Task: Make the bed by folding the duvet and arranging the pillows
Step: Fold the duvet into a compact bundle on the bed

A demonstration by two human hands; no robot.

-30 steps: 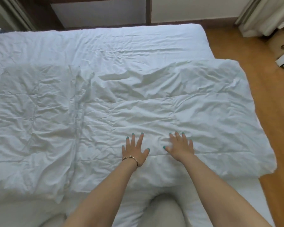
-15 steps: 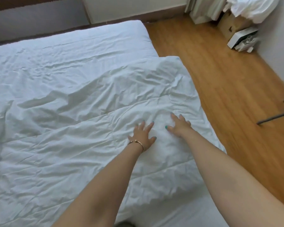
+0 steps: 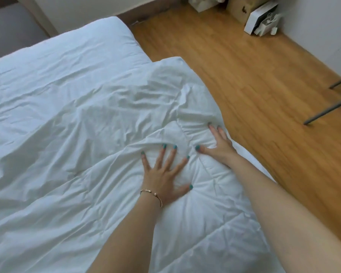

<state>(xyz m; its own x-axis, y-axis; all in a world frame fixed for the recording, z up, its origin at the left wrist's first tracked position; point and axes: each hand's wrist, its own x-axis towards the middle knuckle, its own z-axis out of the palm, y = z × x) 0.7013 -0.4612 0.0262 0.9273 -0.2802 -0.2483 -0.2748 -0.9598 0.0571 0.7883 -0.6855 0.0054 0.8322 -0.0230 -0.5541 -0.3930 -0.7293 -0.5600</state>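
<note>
Both hands are sitting farther toward the bed's right edge than half a second ago, and the head view is taking in less of the floor by the far wall than it did then. From the head camera, the left hand is lying flat on the white duvet, its fingers straight and fanned apart, the thumb stretched out to the side, the palm pressing into the padding so that the cloth is dimpling around it. A thin gold bracelet is circling that wrist. The right hand is resting just beside it, nearer the duvet's edge, fingers straight and spread, the thumb pointing back toward the left hand; it is pinching nothing, though its far fingertips are blurring somewhat, so how hard they are pressing is not sure. Between and beyond the two hands the duvet is bunching into ridges. The duvet is lying spread across the near half of the bed, its right edge overhanging the mattress, while the sheet is showing bare toward the far end. Beyond the bed, the wooden floor is running to the wall, where a brown cardboard box and a white box are standing. Two grey legs of some furniture are slanting in at the right edge.
</note>
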